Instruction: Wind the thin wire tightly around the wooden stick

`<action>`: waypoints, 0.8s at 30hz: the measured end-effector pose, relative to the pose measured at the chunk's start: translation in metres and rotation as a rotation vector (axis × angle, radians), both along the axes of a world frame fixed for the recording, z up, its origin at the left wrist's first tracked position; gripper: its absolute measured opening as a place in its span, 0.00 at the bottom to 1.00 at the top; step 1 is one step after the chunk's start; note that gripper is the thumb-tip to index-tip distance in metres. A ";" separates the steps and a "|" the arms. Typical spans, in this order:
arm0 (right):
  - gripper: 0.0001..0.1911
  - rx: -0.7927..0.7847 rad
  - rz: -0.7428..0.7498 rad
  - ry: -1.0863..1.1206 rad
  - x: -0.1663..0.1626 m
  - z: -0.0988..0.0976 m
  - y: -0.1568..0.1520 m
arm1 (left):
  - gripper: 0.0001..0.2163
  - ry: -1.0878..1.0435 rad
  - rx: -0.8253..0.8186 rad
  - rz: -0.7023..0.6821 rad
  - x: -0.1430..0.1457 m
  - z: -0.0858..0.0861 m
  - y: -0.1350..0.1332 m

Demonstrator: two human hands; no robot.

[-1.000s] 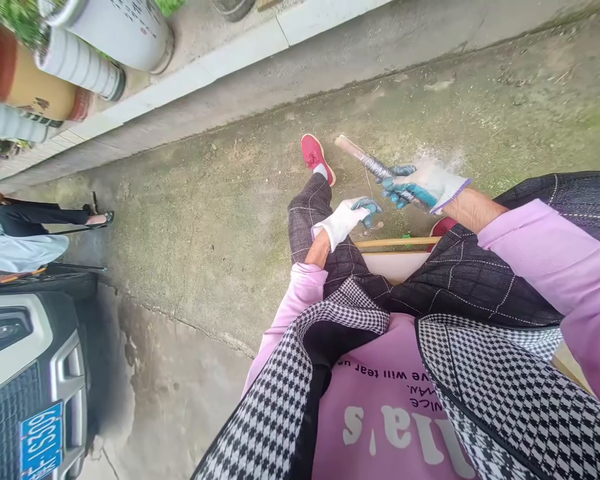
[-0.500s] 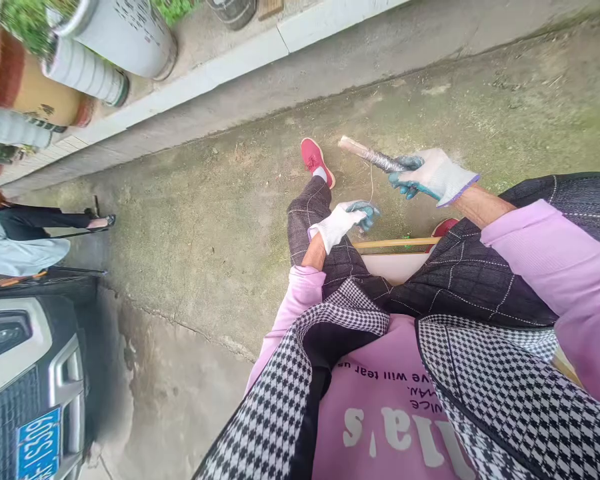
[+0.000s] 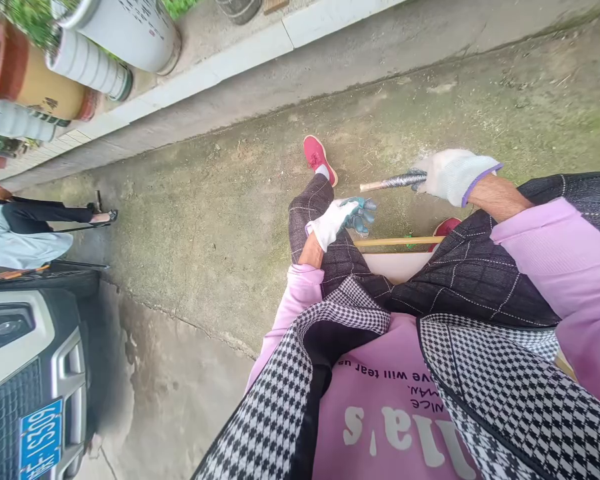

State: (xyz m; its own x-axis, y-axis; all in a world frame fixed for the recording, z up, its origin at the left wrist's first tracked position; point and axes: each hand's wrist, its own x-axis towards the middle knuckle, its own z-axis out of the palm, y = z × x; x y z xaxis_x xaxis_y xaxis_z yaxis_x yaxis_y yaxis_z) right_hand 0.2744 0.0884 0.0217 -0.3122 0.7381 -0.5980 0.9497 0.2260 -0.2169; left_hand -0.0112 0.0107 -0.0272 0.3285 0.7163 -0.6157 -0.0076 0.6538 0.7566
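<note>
My right hand (image 3: 450, 175), in a white and teal work glove, is closed round a wooden stick wound with grey thread (image 3: 393, 181). The stick points left, almost level, above the ground. My left hand (image 3: 341, 218), gloved the same way, rests on my left knee with its fingers curled; a thin thread seems pinched in them, too fine to be sure. I sit on a low seat, with a red shoe (image 3: 317, 156) stretched out ahead.
A thin bamboo rod (image 3: 397, 241) lies across in front of the seat (image 3: 397, 265). Large plant pots (image 3: 105, 40) stand along a tiled curb at the upper left. A parked car (image 3: 25, 387) and another person (image 3: 25, 227) are at the left.
My right hand has turned palm down and swung the stick from pointing up and left to nearly level. The left hand has stayed on the knee.
</note>
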 end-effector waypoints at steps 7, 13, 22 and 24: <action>0.19 0.112 -0.074 0.014 0.012 0.008 0.005 | 0.29 -0.018 -0.079 -0.030 0.000 -0.003 0.004; 0.07 0.223 -0.368 0.319 0.012 0.021 0.007 | 0.20 0.010 -0.026 -0.052 0.000 0.012 -0.001; 0.09 -0.180 -1.017 1.195 0.012 0.008 0.003 | 0.17 0.051 0.026 -0.014 0.006 0.019 0.001; 0.08 -0.199 -1.049 1.225 0.014 0.005 0.004 | 0.15 0.055 0.044 0.004 0.006 0.019 0.002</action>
State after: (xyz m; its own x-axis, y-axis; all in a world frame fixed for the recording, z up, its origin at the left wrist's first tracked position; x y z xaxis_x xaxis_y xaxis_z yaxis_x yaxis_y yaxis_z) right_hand 0.2888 0.0927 0.0267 -0.0844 0.8674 -0.4904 -0.0938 -0.4969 -0.8627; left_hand -0.0048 0.0123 -0.0085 0.2920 0.7443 -0.6006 0.0326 0.6198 0.7841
